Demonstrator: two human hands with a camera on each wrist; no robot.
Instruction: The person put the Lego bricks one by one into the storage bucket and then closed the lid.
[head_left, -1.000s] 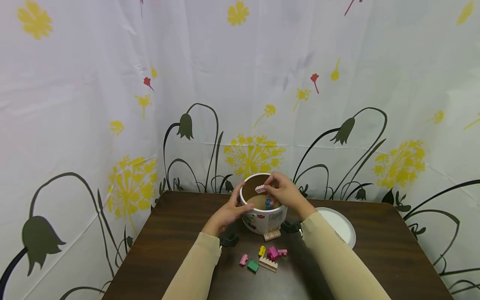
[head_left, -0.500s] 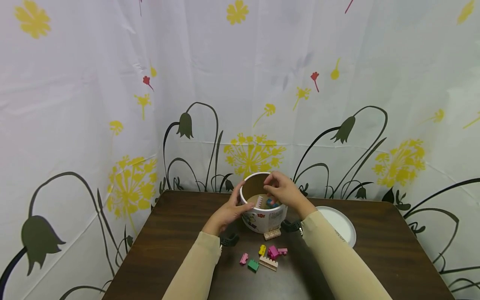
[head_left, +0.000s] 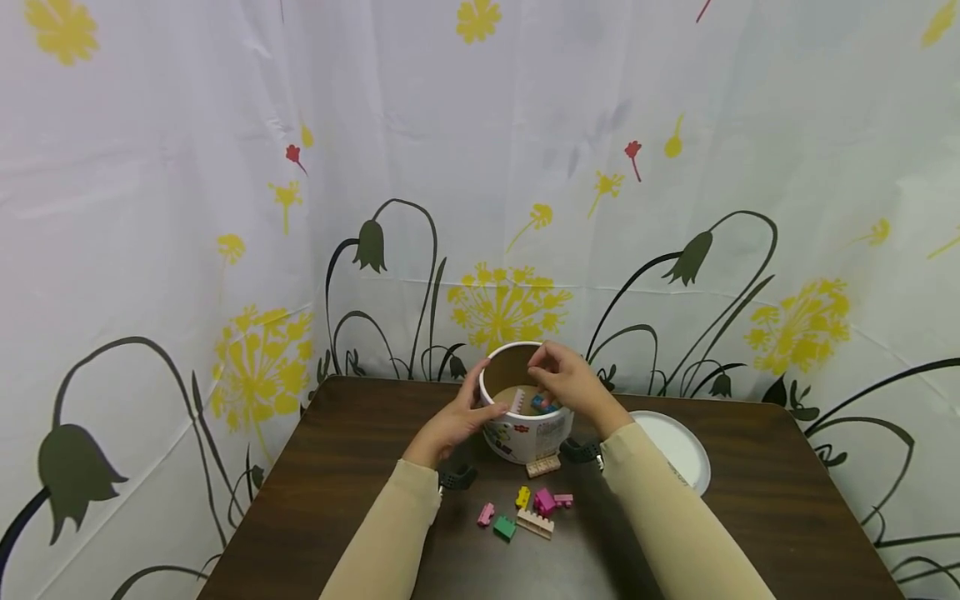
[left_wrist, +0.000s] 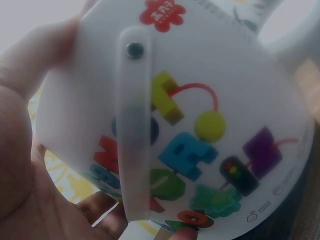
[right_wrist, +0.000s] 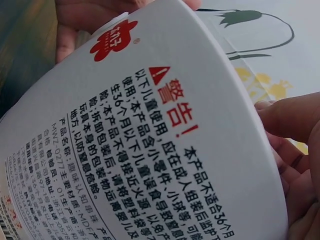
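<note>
A white, printed, bucket-like tub stands near the table's back edge. My left hand grips its left side, thumb at the rim and fingers round the outside. In the left wrist view, a clear handle strap hangs over the tub's colourful pictures. Over the tub's right rim is my right hand, its fingers loosely bent; no brick shows in them. Behind the tub wall, the right wrist view shows only part of these fingers. A pale pink brick and blue bricks lie inside the tub.
Before the tub lie a beige brick, another beige brick, a yellow one, a green one, and pink ones. A white round lid lies right. Behind the table hangs a flowered curtain.
The pale pink brick has left my right fingers and now lies in the tub. The blue bricks also lie lower inside it. My left hand keeps its grip on the tub.
</note>
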